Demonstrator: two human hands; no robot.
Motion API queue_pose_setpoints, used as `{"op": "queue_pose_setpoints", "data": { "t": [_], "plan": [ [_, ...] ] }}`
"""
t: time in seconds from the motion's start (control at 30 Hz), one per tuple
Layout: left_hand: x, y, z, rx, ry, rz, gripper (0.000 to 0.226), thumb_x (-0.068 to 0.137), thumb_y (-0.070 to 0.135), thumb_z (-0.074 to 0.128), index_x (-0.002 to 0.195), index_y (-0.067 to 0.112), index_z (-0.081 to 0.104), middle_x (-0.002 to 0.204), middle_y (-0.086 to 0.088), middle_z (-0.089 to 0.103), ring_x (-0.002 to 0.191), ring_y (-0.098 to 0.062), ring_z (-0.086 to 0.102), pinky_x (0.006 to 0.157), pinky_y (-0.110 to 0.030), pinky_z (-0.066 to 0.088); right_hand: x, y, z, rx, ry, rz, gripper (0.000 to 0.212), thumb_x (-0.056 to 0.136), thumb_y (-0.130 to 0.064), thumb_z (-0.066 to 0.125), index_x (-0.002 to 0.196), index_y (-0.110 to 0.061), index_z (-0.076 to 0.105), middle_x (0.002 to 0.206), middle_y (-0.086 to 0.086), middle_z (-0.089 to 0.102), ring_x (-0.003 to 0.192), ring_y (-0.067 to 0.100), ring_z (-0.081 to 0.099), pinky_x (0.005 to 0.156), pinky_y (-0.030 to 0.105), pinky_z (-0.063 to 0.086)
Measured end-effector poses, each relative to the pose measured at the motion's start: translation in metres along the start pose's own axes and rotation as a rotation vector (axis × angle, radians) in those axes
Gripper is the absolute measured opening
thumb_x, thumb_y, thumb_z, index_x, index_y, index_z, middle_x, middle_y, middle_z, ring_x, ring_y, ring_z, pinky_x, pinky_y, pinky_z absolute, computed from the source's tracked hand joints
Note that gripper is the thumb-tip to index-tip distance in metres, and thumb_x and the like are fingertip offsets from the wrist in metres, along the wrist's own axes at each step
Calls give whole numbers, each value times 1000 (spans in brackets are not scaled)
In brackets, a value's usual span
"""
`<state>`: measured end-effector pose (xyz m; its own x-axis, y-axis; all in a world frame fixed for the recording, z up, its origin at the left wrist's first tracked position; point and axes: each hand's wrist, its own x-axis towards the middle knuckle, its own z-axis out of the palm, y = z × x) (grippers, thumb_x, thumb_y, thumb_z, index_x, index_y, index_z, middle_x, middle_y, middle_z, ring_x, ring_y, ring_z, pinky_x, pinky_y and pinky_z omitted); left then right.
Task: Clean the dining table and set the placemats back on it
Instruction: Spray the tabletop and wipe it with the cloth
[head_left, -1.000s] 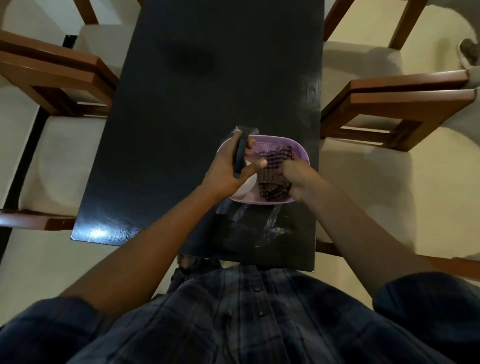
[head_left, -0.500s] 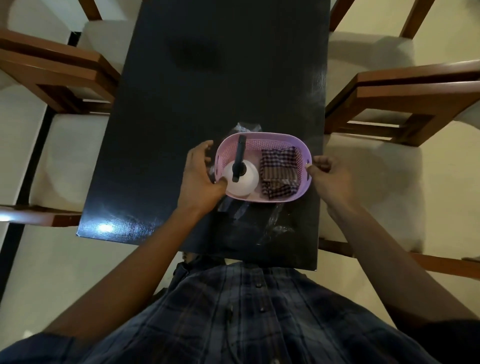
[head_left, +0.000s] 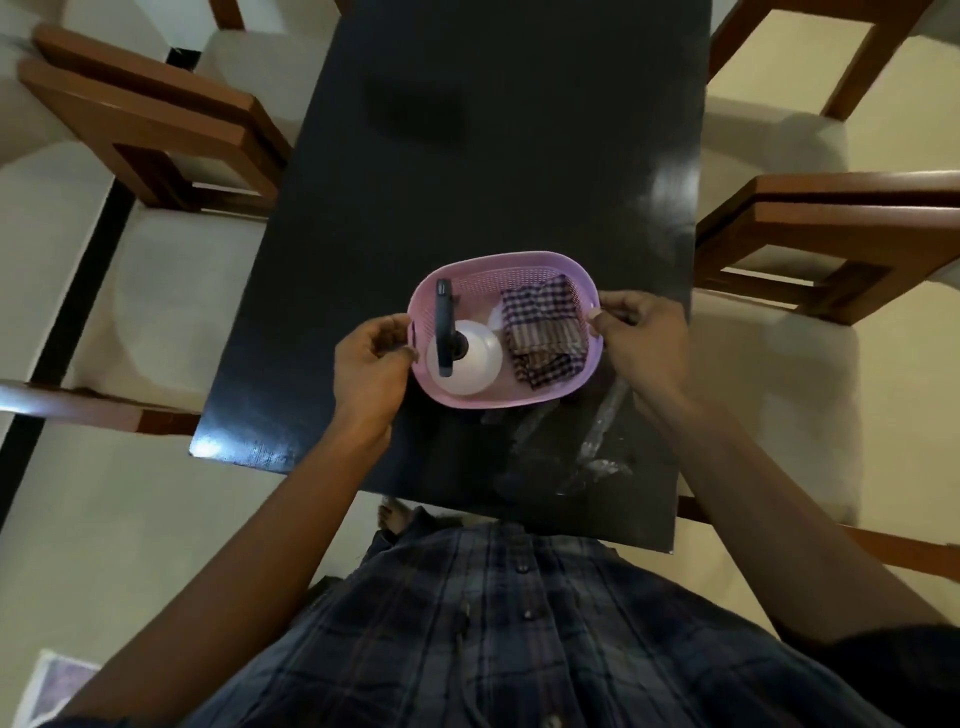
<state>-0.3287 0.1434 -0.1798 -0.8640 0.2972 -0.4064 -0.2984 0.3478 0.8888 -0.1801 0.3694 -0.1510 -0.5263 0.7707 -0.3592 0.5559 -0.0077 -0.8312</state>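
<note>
Both our hands grip the pink basket (head_left: 519, 400): our left hand (head_left: 371, 364) has its fingers curled round the basket's left end, and our right hand (head_left: 641, 338) pinches the basket's right rim between thumb and fingertips. Inside the basket, a white spray bottle (head_left: 470, 358) stands at the left hand's end, and a folded checked cloth (head_left: 543, 332) lies at the right hand's end, just inside our fingertips. The dark dining table (head_left: 467, 156) spreads beneath the basket and far beyond it; whether the basket rests on it we cannot tell. Wooden chairs (head_left: 831, 213) stand well apart on either side of the basket.
</note>
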Motion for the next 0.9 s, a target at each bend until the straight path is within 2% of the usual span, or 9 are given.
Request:
{"op": "queue_pose_setpoints", "data": {
  "t": [0.1,0.23,0.33,0.43,0.6,0.7,0.77,0.83,0.9],
  "plan": [
    [-7,-6,-52,-38,101,-18,34,84,-9,75,108,15,77,101,-2,79,92,-8,75,77,-22,61,-7,-23,48,22,-109,-78,25,98,-7,68,94,-30,78,80,-17,78,81,4,76,78,26,63],
    [-17,-25,-130,-95,255,-102,37,86,-10,72,115,13,76,109,-5,77,103,-18,74,86,-28,62,-20,-52,122,-11,-261,-118,31,97,-6,66,89,-33,78,82,-10,79,81,8,77,80,38,65],
    [-30,-37,-173,-148,360,-139,37,86,-13,66,109,14,76,108,-9,76,108,-27,72,95,-40,60,-32,-69,172,-46,-376,-130,26,97,-7,66,98,-28,81,87,-9,80,85,7,77,85,36,64],
    [-37,-50,-205,-175,430,-188,42,84,-13,67,107,21,73,111,-6,74,109,-26,70,100,-46,58,-39,-81,213,-120,-438,-155,22,97,-12,68,109,-25,80,92,-10,79,87,3,76,86,37,64],
    [-38,-65,-231,-177,435,-240,54,82,-10,74,130,14,68,124,-3,72,115,-19,69,101,-47,58,-40,-93,255,-202,-508,-156,22,98,-13,68,114,-24,78,96,-9,78,88,5,76,87,37,64],
    [-38,-65,-233,-175,397,-225,60,83,-7,77,137,15,63,125,1,70,112,-12,67,89,-33,61,-37,-94,264,-240,-518,-133,23,98,-12,68,117,-22,77,99,-10,76,90,5,75,87,36,64],
    [-38,-65,-232,-148,375,-205,63,82,-7,77,138,16,61,121,6,67,111,-15,67,78,-25,59,-35,-95,264,-287,-527,-152,25,99,-12,66,119,-22,75,100,-11,74,90,4,73,86,32,63],
    [-39,-66,-230,-83,350,-197,71,79,-3,81,141,19,57,124,6,61,116,-22,64,85,-32,60,-38,-96,264,-415,-508,-268,29,100,-13,63,126,-22,72,110,-7,74,92,2,71,84,23,58],
    [-41,-67,-228,104,315,-138,87,74,12,90,149,24,48,143,-2,47,133,-25,50,105,-40,51,-44,-100,266,-604,-416,-515,38,99,-15,64,137,-21,64,127,-2,67,109,5,65,94,21,49]
  ]
}}
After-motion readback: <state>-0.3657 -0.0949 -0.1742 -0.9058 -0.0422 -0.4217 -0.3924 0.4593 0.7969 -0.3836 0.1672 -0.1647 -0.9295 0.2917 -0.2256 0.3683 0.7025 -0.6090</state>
